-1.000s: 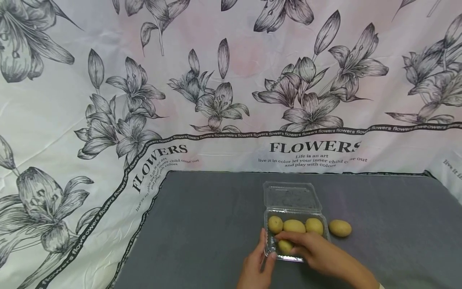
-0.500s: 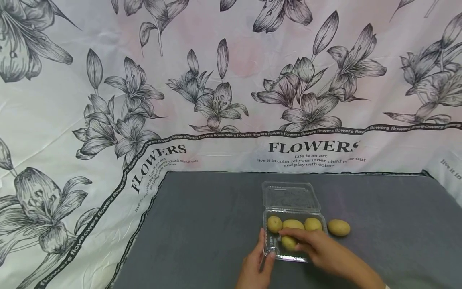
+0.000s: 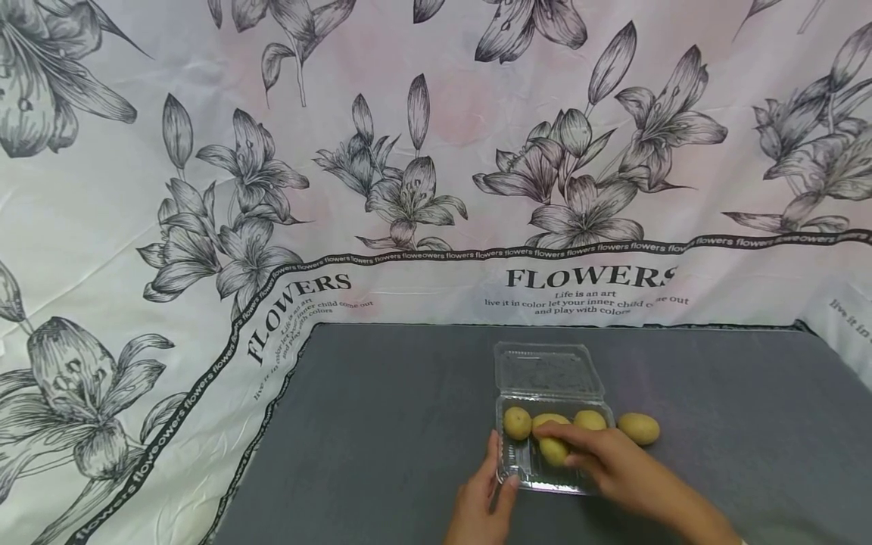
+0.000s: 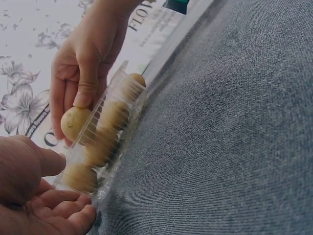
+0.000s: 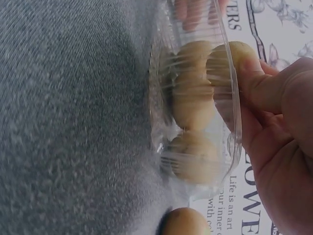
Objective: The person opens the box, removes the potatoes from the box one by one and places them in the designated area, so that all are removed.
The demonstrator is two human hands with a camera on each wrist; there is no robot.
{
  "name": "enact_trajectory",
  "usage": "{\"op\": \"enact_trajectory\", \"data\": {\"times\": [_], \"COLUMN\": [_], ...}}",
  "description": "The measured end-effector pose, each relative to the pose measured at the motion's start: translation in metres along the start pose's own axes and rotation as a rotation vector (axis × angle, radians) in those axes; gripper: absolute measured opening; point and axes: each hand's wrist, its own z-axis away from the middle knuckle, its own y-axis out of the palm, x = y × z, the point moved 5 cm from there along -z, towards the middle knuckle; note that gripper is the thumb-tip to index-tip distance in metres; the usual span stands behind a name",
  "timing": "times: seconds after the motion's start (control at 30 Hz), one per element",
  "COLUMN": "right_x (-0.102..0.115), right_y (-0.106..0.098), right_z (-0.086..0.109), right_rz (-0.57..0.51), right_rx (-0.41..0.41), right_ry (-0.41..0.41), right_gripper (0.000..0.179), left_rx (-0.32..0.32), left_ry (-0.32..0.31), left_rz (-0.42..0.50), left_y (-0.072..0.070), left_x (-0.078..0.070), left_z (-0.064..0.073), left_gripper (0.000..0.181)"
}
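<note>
A clear plastic clamshell container point(image 3: 538, 485) stands on the grey table with its lid point(image 3: 548, 371) folded back. My left hand point(image 3: 480, 503) holds the container's left front corner, thumb at the front and fingers along the side. Between thumb and fingers, my right hand point(image 3: 623, 471) pinches a yellow potato point(image 3: 554, 453). In the left wrist view this potato point(image 4: 75, 122) sits at rim height, above the others. Three potatoes line the container's back: a left one point(image 3: 517, 424), a middle one point(image 3: 549, 418) partly behind my right fingers, and a right one point(image 3: 590, 419).
Another potato point(image 3: 639, 429) lies on the table just right of the container. The grey tabletop point(image 3: 381, 424) stretches to both sides. Behind it hangs a white cloth point(image 3: 422, 288) printed with flowers. A dark green object point(image 4: 177, 6) shows at the left wrist view's top edge.
My right hand has shifted the pinched potato slightly right and back, from the container's front area toward the row behind. The left hand stays at the same corner.
</note>
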Motion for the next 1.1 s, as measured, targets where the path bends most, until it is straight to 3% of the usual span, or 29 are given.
{"op": "enact_trajectory", "data": {"times": [0.57, 0.87, 1.1], "right_x": [-0.008, -0.013, -0.011], "right_y": [-0.014, -0.02, -0.028], "right_z": [0.01, 0.013, 0.013], "right_rz": [-0.014, 0.012, 0.093], "right_rx": [-0.032, -0.021, -0.095], "right_ry": [0.042, 0.111, 0.008], "right_gripper": [0.058, 0.055, 0.064], "left_rx": [-0.009, -0.008, -0.02], "left_ry": [-0.007, -0.026, -0.002], "left_rz": [0.0, -0.01, -0.033], "left_y": [0.001, 0.0, -0.001], "left_x": [0.0, 0.002, 0.001], "left_z": [0.0, 0.0, 0.0], "left_gripper": [0.069, 0.069, 0.067]}}
